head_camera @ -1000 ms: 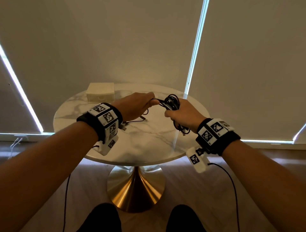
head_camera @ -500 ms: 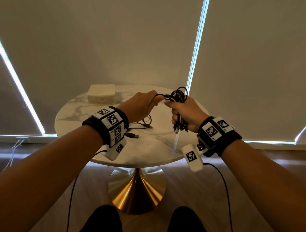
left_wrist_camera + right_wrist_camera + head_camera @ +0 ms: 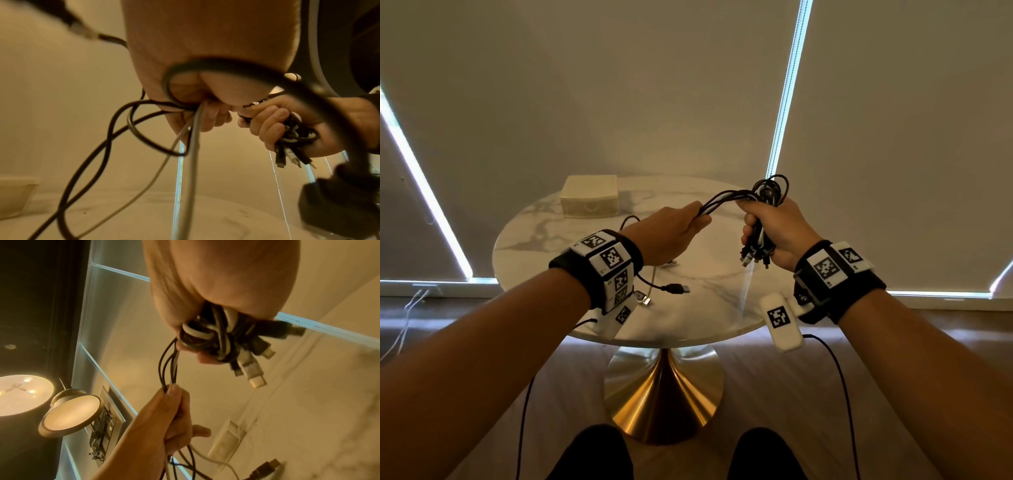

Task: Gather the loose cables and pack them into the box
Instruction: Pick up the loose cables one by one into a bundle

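Observation:
My right hand [image 3: 770, 229] grips a coiled bundle of black and white cables [image 3: 768, 195] above the round marble table [image 3: 715, 308]; several plugs [image 3: 249, 368] hang below the fist. My left hand [image 3: 674, 233] pinches the strands [image 3: 722, 200] that run from the bundle, and their free ends trail down to the tabletop, one ending in a black USB plug [image 3: 676, 288]. In the left wrist view these loose strands [image 3: 191, 146] hang from my left hand's fingers [image 3: 213, 113]. A cream box [image 3: 589, 197] stands closed at the table's far left.
The table stands on a gold cone base [image 3: 664, 387] over a wooden floor. Drawn blinds [image 3: 619, 85] hang behind it with bright gaps. Thin white cords [image 3: 410, 308] lie on the floor at the left. My knees [image 3: 592, 455] show at the bottom.
Both hands have risen and drawn a little apart, stretching the strands between them. More of the trailing cable has lifted off the table.

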A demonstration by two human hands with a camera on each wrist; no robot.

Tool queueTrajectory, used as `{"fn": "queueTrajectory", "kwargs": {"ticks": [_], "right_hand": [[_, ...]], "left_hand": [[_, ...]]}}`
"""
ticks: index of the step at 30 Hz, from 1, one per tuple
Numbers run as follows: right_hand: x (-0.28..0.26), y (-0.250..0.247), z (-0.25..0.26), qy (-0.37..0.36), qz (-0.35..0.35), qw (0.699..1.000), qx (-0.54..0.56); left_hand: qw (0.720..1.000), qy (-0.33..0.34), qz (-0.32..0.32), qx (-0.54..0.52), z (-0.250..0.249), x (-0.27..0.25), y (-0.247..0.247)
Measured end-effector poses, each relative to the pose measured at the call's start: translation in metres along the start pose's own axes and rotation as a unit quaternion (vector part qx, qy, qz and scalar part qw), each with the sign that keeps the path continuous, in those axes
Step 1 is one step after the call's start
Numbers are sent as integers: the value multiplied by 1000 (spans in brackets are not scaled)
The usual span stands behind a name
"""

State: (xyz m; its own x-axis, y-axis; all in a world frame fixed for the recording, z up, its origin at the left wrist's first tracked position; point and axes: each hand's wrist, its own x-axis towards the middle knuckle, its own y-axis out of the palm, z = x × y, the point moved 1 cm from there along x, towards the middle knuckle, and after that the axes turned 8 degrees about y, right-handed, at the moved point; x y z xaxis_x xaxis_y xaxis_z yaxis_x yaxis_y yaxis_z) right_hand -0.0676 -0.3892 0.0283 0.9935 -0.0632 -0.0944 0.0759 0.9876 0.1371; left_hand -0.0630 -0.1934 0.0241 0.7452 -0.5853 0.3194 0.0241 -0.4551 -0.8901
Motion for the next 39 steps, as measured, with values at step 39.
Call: {"fn": "queueTrajectory", "kwargs": {"ticks": [39], "right_hand": [[13, 5, -21, -76, -115, 989, -46]], "left_hand": [[973, 79, 51, 213, -18, 11, 12]]}}
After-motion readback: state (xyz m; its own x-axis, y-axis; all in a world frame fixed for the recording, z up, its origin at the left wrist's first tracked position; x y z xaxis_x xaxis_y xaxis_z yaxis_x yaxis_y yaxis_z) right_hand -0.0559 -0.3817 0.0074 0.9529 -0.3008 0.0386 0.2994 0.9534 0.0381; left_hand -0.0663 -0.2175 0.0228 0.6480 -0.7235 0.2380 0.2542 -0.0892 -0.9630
